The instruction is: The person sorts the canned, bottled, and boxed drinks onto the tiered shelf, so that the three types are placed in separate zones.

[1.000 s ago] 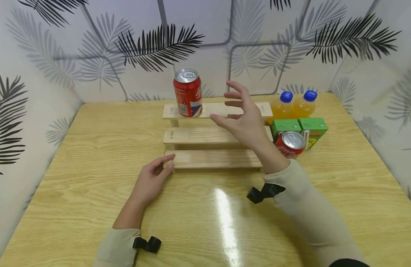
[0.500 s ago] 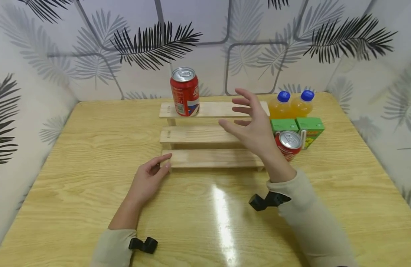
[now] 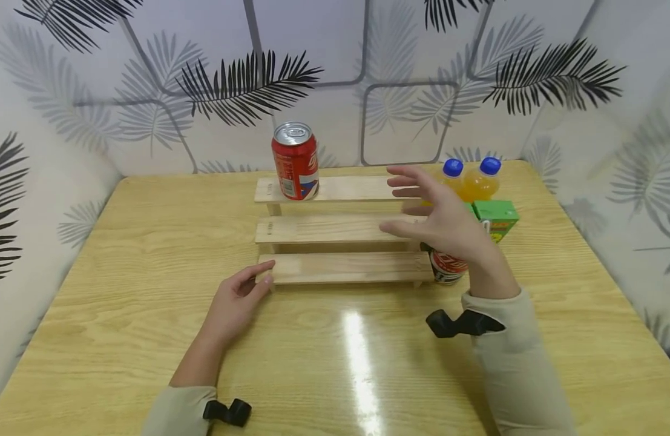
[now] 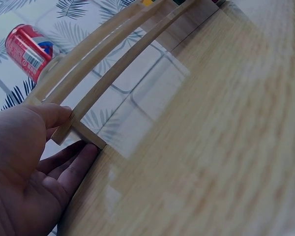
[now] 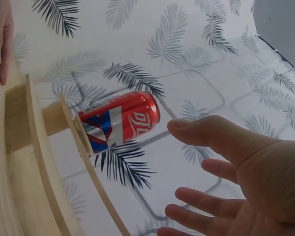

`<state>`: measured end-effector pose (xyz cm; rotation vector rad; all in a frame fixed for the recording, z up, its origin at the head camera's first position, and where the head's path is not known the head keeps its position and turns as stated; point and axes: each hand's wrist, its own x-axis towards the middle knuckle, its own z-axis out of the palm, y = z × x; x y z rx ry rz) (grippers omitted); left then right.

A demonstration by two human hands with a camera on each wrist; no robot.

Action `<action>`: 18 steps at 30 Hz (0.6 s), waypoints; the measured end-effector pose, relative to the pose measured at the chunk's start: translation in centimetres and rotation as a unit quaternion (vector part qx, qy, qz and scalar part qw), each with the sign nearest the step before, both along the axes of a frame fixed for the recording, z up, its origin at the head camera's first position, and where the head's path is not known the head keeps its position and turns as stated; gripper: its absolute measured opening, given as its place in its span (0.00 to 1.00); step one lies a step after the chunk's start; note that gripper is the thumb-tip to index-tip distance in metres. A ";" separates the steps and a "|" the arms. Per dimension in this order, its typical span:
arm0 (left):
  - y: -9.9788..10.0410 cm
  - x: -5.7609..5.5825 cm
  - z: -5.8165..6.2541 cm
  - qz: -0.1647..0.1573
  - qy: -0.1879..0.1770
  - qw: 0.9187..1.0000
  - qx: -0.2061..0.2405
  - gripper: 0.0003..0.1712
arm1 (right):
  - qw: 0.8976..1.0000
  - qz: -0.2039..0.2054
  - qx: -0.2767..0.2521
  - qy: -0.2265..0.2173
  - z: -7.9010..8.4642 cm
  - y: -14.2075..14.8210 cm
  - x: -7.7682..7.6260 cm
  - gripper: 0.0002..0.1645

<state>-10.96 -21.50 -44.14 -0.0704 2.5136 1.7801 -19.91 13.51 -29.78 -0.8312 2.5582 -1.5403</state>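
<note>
A three-step wooden display rack (image 3: 345,268) stands on the table. A red soda can (image 3: 295,163) sits upright at the left end of its top step. My left hand (image 3: 236,306) holds the left end of the lowest step, thumb at the board and fingers around the end support (image 4: 81,132) in the left wrist view. My right hand (image 3: 449,224) is over the rack's right end, fingers spread and holding nothing. Beneath it, a second red can (image 3: 448,269) shows only its lower part, the top hidden by the hand.
Right of the rack stand two orange drink bottles (image 3: 482,183) with blue caps and green juice cartons (image 3: 497,212), one mostly hidden behind my right hand. A leaf-patterned backdrop (image 3: 335,54) rises behind the table (image 3: 177,242).
My right hand has moved right and down, away from the can on the top step, to above the second can. The left hand stays at the rack's end. The head view has shifted slightly.
</note>
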 end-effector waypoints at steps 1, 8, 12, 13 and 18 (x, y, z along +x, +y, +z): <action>0.0 0.0 0.0 0.000 0.001 1.000 0.001 0.25 | 1.000 0.001 0.007 0.001 0.2 0.4 0.0 0.48; 0.3 -0.1 -0.3 -0.002 0.005 1.000 0.004 0.26 | 1.000 0.012 0.011 0.025 0.7 3.2 -0.5 0.47; 0.1 0.1 -0.4 -0.003 -0.004 1.000 -0.006 0.26 | 0.999 0.007 0.023 0.041 1.2 4.4 -0.2 0.46; 0.1 0.2 -0.4 -0.003 -0.005 1.000 -0.009 0.27 | 0.999 0.005 0.025 0.042 1.3 4.7 -0.1 0.46; 0.1 0.0 -0.2 -0.007 -0.001 1.000 -0.004 0.27 | 0.999 0.001 0.025 0.036 1.7 5.9 0.3 0.47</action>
